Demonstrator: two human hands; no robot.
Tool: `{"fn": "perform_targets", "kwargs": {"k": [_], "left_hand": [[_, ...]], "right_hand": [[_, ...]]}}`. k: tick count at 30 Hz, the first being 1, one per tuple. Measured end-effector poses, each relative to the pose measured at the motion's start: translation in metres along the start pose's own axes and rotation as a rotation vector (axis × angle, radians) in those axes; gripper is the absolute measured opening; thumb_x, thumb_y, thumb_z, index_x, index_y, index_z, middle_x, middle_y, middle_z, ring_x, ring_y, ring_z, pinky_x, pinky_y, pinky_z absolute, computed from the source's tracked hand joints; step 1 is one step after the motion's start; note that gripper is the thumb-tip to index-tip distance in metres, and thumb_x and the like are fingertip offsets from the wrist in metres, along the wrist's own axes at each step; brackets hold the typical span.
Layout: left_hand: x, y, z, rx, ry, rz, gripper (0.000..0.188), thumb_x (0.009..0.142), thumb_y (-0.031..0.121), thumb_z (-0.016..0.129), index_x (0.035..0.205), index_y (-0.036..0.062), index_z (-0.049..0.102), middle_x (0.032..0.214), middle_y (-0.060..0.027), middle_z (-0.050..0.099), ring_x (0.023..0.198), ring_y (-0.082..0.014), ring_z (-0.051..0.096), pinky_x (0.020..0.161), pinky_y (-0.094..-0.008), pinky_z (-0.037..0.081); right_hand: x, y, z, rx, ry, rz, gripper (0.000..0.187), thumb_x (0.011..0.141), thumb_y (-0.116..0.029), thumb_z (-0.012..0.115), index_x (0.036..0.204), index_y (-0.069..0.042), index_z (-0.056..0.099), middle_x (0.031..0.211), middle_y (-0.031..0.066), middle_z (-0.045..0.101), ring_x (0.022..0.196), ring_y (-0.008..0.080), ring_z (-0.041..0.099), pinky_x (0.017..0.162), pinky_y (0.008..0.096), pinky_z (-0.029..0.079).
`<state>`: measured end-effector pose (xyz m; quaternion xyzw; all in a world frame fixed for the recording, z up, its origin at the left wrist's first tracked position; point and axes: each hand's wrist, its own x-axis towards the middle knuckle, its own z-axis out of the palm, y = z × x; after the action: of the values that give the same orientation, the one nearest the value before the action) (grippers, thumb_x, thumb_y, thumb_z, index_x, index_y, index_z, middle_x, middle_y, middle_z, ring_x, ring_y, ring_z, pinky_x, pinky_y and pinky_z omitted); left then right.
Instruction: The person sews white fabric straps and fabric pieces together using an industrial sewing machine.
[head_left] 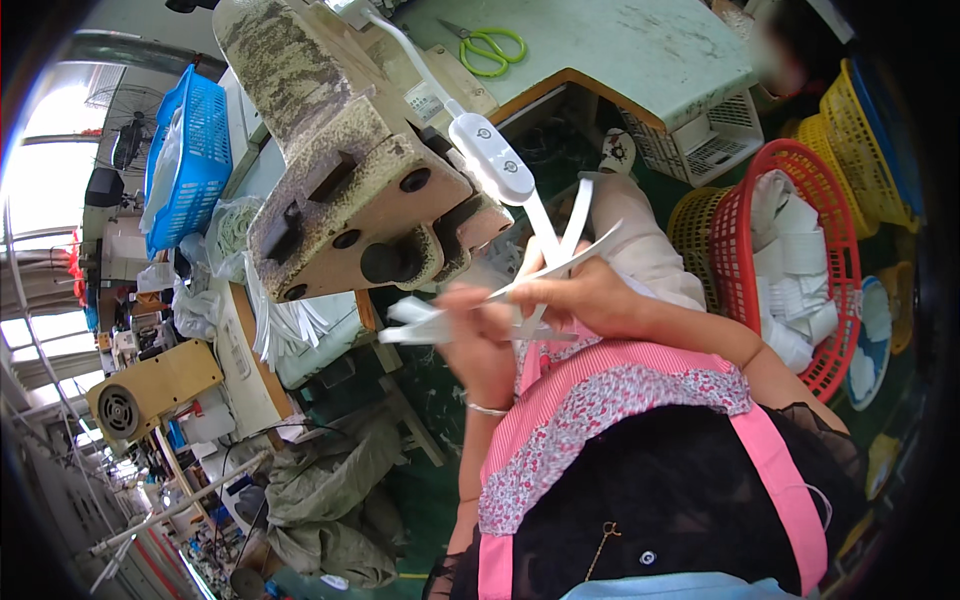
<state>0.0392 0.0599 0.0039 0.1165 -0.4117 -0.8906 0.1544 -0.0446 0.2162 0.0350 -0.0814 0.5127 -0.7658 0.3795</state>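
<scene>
Long flat white strips [585,215] cross one another in front of my apron, held between both hands. My right hand [580,297] is closed, thumb and fingers pinching a strip that runs up to the right. My left hand [472,335], blurred by motion, is closed around more strips, whose ends [405,325] stick out on its left side. The two hands almost touch, low before my pink apron [620,370]. Just beyond them looms the worn beige head of a sewing machine [350,190]. A white oval lamp with two buttons [492,158] hangs beside it.
Green-handled scissors [490,50] lie on the pale green table [610,50]. At right stands a red basket [780,150] of white rolled pieces, near yellow baskets [850,150]. Left are a blue basket [205,135] and a bundle of white strips [285,325] hanging over the bench.
</scene>
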Motion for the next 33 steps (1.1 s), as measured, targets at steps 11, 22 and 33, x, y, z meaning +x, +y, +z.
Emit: {"fn": "perform_targets", "kwargs": {"k": [11,22,33], "left_hand": [[0.004,0.017,0.019,0.360,0.121,-0.151,0.021,0.095,0.006,0.063,0.113,-0.0048,0.064,0.059,0.0089,0.035,0.047,-0.0012,0.029,0.045,-0.0207,0.021],[0.019,0.011,0.038,0.260,0.256,-0.042,0.011,0.087,-0.001,0.071,0.096,-0.0011,0.064,0.068,0.0042,0.053,0.048,-0.0009,0.037,0.043,-0.0222,0.026],[0.023,0.007,0.036,0.264,0.254,0.035,0.011,0.090,0.002,0.064,0.099,-0.0047,0.063,0.068,-0.0017,0.056,0.047,-0.0027,0.036,0.044,-0.0204,0.026]], "right_hand": [[0.027,-0.002,-0.011,0.333,0.003,-0.292,0.016,0.097,-0.018,0.066,0.098,-0.003,0.060,0.089,0.0082,0.069,0.059,0.0065,0.058,0.045,0.0169,0.036],[0.023,0.002,-0.012,-0.027,0.081,-0.300,0.015,0.091,-0.014,0.070,0.095,-0.003,0.061,0.078,0.0041,0.068,0.055,0.0073,0.060,0.045,0.0177,0.036],[0.030,-0.007,-0.013,0.069,0.045,-0.239,0.012,0.088,-0.005,0.071,0.097,0.002,0.067,0.087,0.0082,0.071,0.063,0.0092,0.065,0.054,0.0193,0.047]]}}
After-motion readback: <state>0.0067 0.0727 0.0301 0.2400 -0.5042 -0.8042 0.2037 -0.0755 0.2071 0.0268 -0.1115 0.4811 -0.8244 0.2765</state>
